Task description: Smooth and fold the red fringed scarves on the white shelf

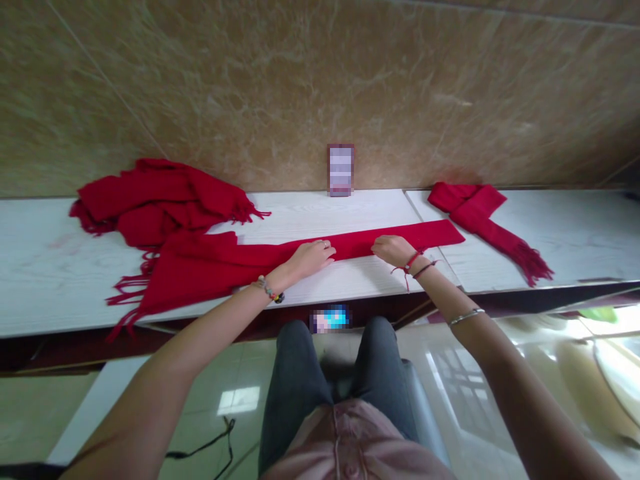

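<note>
A long red scarf (260, 263) lies across the white table, folded into a narrow strip toward the right and spread wider at its fringed left end. My left hand (311, 259) rests on the strip near its middle, palm down with the fingers stretched over the cloth. Farther right, my right hand (394, 249) has its fingers curled in at the strip's near edge, closed on the fabric; the fingertips are partly hidden. Past that hand, the strip runs flat to its squared right end.
A heap of red fringed cloth (160, 203) sits at the back left, touching the scarf. Another red scarf (483, 217), folded over itself, lies at the right. A blurred-out phone-like object (341, 171) leans against the marbled wall (300, 87). The white table (575, 227) has a seam right of centre.
</note>
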Available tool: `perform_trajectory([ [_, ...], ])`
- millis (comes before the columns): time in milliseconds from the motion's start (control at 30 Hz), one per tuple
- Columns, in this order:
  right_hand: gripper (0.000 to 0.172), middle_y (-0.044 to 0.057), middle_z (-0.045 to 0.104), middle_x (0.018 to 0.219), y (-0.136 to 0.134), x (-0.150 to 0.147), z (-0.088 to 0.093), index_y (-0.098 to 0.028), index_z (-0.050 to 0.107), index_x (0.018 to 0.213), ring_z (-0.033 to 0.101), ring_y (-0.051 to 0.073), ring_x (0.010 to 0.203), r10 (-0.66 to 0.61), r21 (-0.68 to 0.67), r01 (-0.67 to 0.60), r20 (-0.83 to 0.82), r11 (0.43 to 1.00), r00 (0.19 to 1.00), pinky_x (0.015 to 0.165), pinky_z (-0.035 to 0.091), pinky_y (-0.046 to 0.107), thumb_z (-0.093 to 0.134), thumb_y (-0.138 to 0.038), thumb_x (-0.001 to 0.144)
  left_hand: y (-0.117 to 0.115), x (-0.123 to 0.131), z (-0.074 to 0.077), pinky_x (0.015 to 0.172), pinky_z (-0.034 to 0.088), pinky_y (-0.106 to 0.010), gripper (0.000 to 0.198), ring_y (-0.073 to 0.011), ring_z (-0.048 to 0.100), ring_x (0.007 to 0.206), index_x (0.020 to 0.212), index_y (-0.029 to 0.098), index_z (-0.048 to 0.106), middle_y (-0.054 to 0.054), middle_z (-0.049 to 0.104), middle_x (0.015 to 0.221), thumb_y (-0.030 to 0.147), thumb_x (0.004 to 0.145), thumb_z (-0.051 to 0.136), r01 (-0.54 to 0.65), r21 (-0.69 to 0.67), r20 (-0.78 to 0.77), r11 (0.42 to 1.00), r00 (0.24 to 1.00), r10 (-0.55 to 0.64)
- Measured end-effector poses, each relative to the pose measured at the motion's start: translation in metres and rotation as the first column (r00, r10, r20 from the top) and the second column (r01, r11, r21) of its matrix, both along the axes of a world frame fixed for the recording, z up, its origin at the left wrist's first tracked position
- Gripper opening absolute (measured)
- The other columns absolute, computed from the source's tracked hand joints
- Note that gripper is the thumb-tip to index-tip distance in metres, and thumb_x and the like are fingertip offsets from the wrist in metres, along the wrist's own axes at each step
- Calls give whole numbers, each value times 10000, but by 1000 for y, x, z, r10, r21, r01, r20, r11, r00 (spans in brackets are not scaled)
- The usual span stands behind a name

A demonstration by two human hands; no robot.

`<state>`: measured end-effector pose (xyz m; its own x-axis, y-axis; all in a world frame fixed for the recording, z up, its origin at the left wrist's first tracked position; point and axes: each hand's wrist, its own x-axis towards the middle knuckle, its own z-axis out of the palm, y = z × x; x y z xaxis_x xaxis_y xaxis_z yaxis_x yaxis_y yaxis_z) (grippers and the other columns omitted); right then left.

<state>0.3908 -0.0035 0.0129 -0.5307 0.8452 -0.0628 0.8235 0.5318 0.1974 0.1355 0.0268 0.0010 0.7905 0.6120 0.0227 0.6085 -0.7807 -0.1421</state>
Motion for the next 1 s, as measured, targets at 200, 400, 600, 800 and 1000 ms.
perform_trajectory([
  [200,275,139,701,950,6,2,-1,-113,714,927,626,203,895,26,-23,-25,24,999,999,709,409,271,449,-187,918,0,10,-3,683,463,-286,243,-205,623,916,1015,155,645,-96,652,1015,212,935,423,111,73,8,991,994,-112],
  [400,276,107,701,964,12,5,-8,-145,711,973,617,177,885,-28,14,29,-46,999,999,657,377,242,467,-264,923,14,7,-16,706,459,-266,207,-174,620,863,981,147,658,-73,655,950,207,923,469,214,125,157,969,960,-232],
  [600,298,125,705,912,12,-1,0,-124,717,914,627,178,836,37,4,-37,28,999,999,628,356,248,444,-244,931,19,4,-30,734,447,-259,186,-161,605,838,917,156,655,-57,648,884,196,919,473,237,204,236,950,930,-283],
  [800,262,131,702,926,19,-16,14,-104,688,971,646,194,837,137,-86,-125,146,988,980,626,385,263,439,-118,892,19,2,-33,711,451,-257,165,-148,596,792,905,153,655,-48,654,860,174,909,491,230,212,287,950,914,-285],
  [1000,307,128,687,996,28,-22,13,-113,643,1056,649,211,897,167,-107,-153,138,982,976,672,430,279,406,-51,870,16,1,-32,699,457,-254,151,-143,594,757,842,153,646,-33,647,812,153,898,505,233,218,319,948,901,-295],
])
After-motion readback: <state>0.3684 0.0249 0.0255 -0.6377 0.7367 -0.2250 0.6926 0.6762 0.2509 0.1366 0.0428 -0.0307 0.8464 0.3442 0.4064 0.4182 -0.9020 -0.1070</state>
